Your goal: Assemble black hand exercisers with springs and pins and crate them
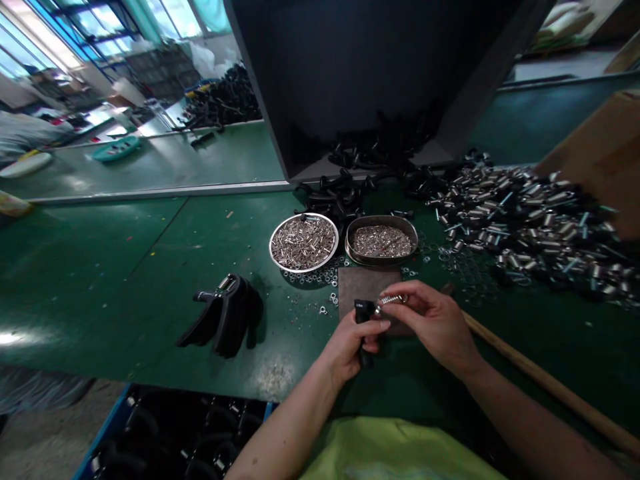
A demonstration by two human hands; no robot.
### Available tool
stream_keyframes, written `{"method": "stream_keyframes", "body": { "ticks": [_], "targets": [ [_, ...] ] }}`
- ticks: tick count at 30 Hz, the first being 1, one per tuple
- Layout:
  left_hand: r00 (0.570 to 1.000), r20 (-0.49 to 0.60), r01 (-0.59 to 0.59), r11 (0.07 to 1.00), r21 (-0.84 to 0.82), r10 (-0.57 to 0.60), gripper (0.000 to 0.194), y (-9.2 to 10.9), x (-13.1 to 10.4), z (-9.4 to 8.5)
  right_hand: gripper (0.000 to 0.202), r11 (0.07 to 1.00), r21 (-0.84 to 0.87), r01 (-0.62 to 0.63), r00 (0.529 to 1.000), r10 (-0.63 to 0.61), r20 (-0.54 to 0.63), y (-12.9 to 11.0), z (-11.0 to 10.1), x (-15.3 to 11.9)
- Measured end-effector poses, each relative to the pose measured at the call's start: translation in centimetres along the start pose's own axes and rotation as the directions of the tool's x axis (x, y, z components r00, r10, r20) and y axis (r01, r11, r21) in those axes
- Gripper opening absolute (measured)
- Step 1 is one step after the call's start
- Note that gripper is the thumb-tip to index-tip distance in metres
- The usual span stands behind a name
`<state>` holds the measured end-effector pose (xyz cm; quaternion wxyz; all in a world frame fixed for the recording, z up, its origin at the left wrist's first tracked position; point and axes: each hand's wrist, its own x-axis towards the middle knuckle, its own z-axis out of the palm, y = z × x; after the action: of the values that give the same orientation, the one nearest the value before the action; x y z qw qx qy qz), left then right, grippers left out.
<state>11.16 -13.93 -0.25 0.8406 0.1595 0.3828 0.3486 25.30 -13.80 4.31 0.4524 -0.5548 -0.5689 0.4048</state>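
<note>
The black part point(365, 311) looks slim; the coiled spring point(393, 299) shines silver.

1. The spring point(393, 299) is made of shiny metal
2. The held piece point(363, 311) is seemingly moulded in plastic
3. The tabletop point(75, 273) is finished glossy
4. The round dish point(304, 271) is rimmed in bright metal
5. The stick point(545, 379) is made of wood

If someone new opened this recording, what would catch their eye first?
Probably the huge dark bin at the top centre, then the glinting heap of metal and black pieces on the right of the green bench. Lower centre, the left hand holds a black part while the right hand pinches a coiled metal piece beside it.
</note>
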Motion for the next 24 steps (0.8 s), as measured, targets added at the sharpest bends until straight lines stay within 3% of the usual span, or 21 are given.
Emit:
{"method": "stream_keyframes", "body": {
  "ticks": [6, 10, 13, 16, 18, 20, 21, 22, 24],
  "targets": [
    [1.0, 0.019, -0.025, 0.999, 0.042, 0.024, 0.042, -0.1, 0.0, 0.5, 0.01, 0.986, -0.142, 0.089, 0.995, -0.094, -0.03, 0.6, 0.1, 0.0],
    [0.999, 0.021, -0.03, 0.998, 0.05, 0.029, 0.042, 0.0, 0.0, 0.4, 0.01, 0.995, -0.066, 0.073, 0.997, -0.074, -0.013, 0.8, 0.0, 0.2],
    [0.999, -0.014, -0.044, 0.996, 0.081, 0.045, 0.041, 0.2, 0.0, 0.2, 0.009, 0.984, -0.134, 0.116, 0.992, -0.122, -0.037, 0.4, -0.6, 0.3],
    [0.969, -0.137, -0.165, 0.955, 0.245, 0.203, 0.038, 0.7, -0.1, -0.5, 0.01, 0.979, -0.134, 0.153, 0.982, -0.166, -0.091, 0.1, -1.5, 0.2],
    [0.882, -0.202, -0.279, 0.818, 0.502, 0.425, 0.032, 1.1, -0.5, -1.3, 0.012, 0.966, -0.168, 0.194, 0.966, -0.219, -0.14, 0.9, -1.9, 0.2],
    [0.769, -0.13, -0.304, 0.538, 0.787, 0.625, 0.025, 1.4, -0.8, -2.2, 0.011, 0.939, -0.259, 0.226, 0.964, -0.255, -0.081, 2.5, -2.1, 0.2],
    [0.739, -0.053, -0.271, 0.368, 0.89, 0.672, 0.021, 1.5, -1.0, -2.7, 0.009, 0.926, -0.3, 0.231, 0.97, -0.243, -0.003, 3.5, -2.1, 0.3],
    [0.737, 0.026, -0.222, 0.206, 0.953, 0.675, 0.019, 1.6, -1.2, -3.1, 0.007, 0.916, -0.33, 0.228, 0.974, -0.215, 0.077, 4.5, -2.2, 0.3],
    [0.788, 0.127, -0.131, -0.037, 0.991, 0.603, 0.021, 1.8, -1.4, -3.8, 0.009, 0.912, -0.35, 0.213, 0.974, -0.169, 0.153, 5.9, -2.2, 0.4]
  ]
}}
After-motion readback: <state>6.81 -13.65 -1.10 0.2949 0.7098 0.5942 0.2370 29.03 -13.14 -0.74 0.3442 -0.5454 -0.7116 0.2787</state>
